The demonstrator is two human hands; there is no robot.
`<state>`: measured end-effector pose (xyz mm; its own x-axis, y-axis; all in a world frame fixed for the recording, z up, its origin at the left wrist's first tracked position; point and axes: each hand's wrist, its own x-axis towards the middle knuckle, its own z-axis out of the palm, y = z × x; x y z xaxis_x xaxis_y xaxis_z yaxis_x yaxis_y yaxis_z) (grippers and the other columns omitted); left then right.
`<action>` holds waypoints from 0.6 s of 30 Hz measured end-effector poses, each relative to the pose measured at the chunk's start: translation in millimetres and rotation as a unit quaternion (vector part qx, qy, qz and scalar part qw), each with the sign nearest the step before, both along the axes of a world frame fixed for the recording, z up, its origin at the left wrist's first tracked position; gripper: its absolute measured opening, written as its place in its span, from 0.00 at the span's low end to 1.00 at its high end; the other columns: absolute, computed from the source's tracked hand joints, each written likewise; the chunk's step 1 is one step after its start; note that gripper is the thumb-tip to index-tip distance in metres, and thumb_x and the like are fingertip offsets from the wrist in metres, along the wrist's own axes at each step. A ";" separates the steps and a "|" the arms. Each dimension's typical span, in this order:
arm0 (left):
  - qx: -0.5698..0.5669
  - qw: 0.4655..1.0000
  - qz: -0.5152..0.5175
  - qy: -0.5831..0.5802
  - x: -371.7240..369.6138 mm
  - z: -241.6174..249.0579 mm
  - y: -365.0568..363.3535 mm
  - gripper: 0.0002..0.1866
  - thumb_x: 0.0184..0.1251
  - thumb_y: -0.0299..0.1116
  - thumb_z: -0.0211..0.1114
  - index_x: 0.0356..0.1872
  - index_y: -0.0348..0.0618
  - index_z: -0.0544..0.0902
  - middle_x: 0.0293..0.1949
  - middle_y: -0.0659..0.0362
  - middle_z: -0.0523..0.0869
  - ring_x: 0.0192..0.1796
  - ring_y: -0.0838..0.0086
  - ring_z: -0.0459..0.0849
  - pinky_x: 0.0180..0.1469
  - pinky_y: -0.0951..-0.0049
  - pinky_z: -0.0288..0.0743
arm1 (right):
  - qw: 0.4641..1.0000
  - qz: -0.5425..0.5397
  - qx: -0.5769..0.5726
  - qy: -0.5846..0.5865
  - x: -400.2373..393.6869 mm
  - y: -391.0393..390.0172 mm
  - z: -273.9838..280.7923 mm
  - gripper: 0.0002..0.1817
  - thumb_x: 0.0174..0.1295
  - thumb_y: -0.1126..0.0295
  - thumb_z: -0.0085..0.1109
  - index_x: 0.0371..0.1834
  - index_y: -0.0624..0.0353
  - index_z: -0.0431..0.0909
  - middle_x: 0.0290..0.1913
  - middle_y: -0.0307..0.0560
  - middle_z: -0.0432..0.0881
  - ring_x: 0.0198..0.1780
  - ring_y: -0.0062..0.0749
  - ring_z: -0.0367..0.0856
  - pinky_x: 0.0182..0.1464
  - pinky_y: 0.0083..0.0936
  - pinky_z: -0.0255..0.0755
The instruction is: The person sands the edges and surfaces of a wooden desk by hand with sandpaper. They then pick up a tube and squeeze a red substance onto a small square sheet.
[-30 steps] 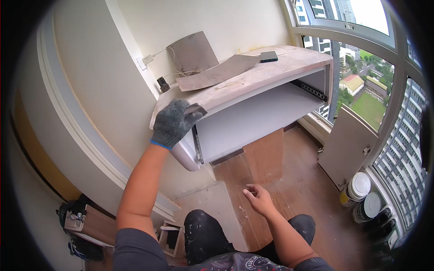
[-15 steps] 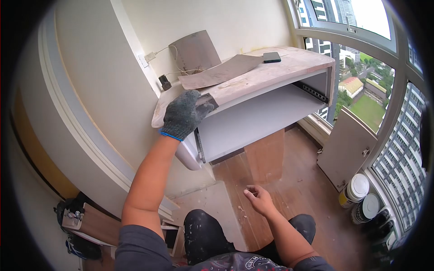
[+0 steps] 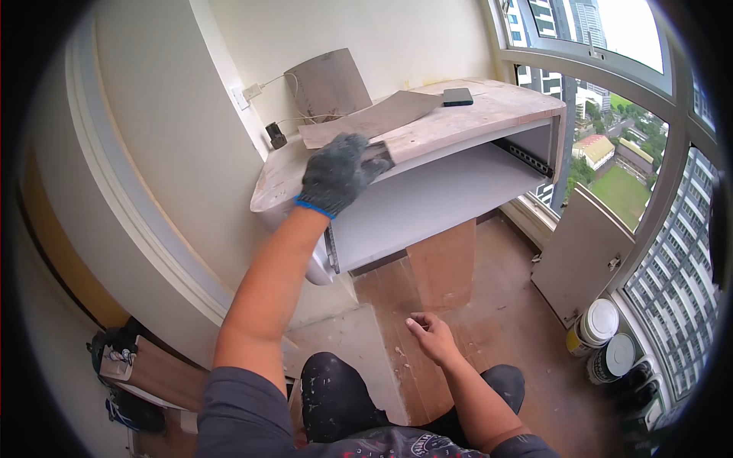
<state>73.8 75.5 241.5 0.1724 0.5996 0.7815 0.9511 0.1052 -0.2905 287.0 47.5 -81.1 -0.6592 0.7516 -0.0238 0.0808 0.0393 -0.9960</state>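
My left hand (image 3: 336,174), in a dark grey work glove with a blue cuff, is closed around a dark, flat rectangular block (image 3: 379,159). The block rests against the front edge of a pale, worn desk top (image 3: 473,122); its exact kind is hard to tell. Bare and held low above the floor, my right hand (image 3: 433,336) has its fingers curled in near the thumb. Whatever it may hold is too small or hidden to make out. Below the desk top is an open compartment (image 3: 450,195) with metal drawer runners at its sides.
On the desk lie a curved thin sheet (image 3: 374,118), a dark phone-like slab (image 3: 457,97) and a black plug adapter (image 3: 276,135). Another sheet (image 3: 328,84) leans on the wall. Paint tins (image 3: 599,322) and a loose panel (image 3: 584,256) stand by the window.
My left hand has slid the dark block to the right and slightly upward along the desk's front edge. My right hand stays almost where it was.
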 end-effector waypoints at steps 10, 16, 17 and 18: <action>-0.017 1.000 -0.009 -0.003 -12.6 -6.3 2.4 0.22 0.58 0.50 0.75 0.41 0.42 0.83 0.36 0.48 0.85 0.40 0.52 0.87 0.41 0.54 0.82 | 0.999 -0.006 0.035 0.031 13.3 -1.5 28.1 0.28 0.68 0.54 0.64 0.60 0.69 0.79 0.51 0.61 0.87 0.50 0.43 0.88 0.54 0.35 0.80; -0.019 0.999 -0.017 -0.035 21.1 2.1 47.6 0.26 0.60 0.55 0.72 0.44 0.39 0.84 0.40 0.47 0.87 0.44 0.51 0.87 0.47 0.55 0.82 | 0.999 0.031 0.021 -0.002 6.2 -7.2 15.6 0.29 0.68 0.52 0.64 0.60 0.69 0.79 0.52 0.60 0.87 0.50 0.42 0.88 0.55 0.35 0.79; -0.033 0.998 -0.012 -0.050 36.9 3.6 72.2 0.27 0.60 0.56 0.72 0.44 0.40 0.84 0.41 0.47 0.87 0.45 0.50 0.87 0.48 0.54 0.82 | 0.999 0.034 0.026 -0.003 4.9 -8.6 17.3 0.30 0.68 0.52 0.64 0.60 0.69 0.79 0.52 0.60 0.87 0.51 0.42 0.88 0.55 0.35 0.79; -0.048 0.997 -0.007 -0.066 53.8 5.4 96.9 0.27 0.60 0.57 0.71 0.45 0.40 0.84 0.42 0.47 0.87 0.45 0.50 0.87 0.49 0.53 0.81 | 0.999 0.036 0.031 -0.004 3.6 -9.5 21.1 0.30 0.68 0.51 0.64 0.60 0.69 0.79 0.51 0.60 0.87 0.51 0.42 0.88 0.55 0.35 0.79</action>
